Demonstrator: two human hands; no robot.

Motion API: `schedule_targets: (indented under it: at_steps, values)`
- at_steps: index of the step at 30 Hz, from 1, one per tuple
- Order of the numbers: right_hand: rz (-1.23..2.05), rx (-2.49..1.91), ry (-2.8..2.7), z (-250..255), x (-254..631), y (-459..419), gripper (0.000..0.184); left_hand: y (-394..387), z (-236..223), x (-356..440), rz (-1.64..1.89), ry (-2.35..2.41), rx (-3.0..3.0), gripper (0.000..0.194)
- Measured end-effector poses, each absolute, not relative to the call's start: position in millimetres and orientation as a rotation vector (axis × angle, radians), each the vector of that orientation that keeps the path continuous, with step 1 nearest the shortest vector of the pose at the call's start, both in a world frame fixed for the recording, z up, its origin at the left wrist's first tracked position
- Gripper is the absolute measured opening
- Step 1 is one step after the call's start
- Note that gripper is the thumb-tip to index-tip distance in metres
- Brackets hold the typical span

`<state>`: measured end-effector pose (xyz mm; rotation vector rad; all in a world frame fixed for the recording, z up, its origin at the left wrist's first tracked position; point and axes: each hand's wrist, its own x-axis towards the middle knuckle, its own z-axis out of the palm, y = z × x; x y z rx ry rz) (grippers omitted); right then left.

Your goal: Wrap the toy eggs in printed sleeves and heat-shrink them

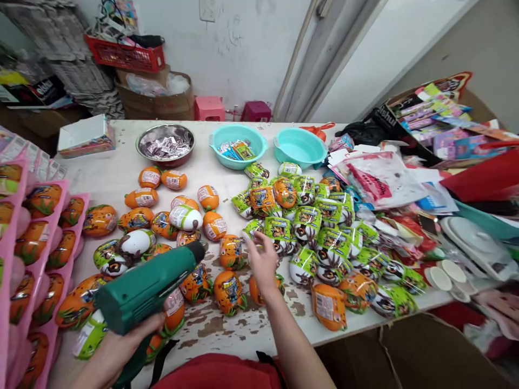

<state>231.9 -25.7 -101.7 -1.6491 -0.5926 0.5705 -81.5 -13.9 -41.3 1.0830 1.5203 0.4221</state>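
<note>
My left hand (133, 337) is wrapped around the handle of a green heat gun (150, 283), whose black nozzle points right and away from me. Wrapped toy eggs lie around and under it: orange ones such as this orange egg (229, 292), and a white-and-green egg (185, 217). My right hand (263, 262) reaches over the middle of the table, fingers apart. Its fingertips are at a small green-wrapped egg (253, 227); whether they touch it I cannot tell. A heap of green-wrapped eggs (306, 221) lies just right of that hand.
Pink trays of orange eggs (52, 243) stand at the left. Along the back are a steel bowl (166, 156) of small packets, a turquoise basin (221, 156) with packets and another turquoise basin (300, 148). Packaging bags (385, 178) and a white scale (478, 248) crowd the right.
</note>
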Motion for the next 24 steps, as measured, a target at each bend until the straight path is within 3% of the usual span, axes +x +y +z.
schedule_targets:
  at_steps: [3,11,18,24]
  values:
    - [0.203,-1.899,-0.577,-116,277,-88,0.041,-11,-35,-30,0.297,1.350,1.331,0.033]
    - [0.272,-2.022,-0.696,-154,325,-96,0.053,-2,-22,104,0.285,1.033,1.643,0.014]
    - [0.165,-2.076,-0.844,-161,328,-83,0.052,-1,-35,115,0.315,1.110,1.571,0.014]
    - [0.110,-2.100,-0.901,-167,347,-82,0.034,-7,-31,112,0.302,1.174,1.455,0.019]
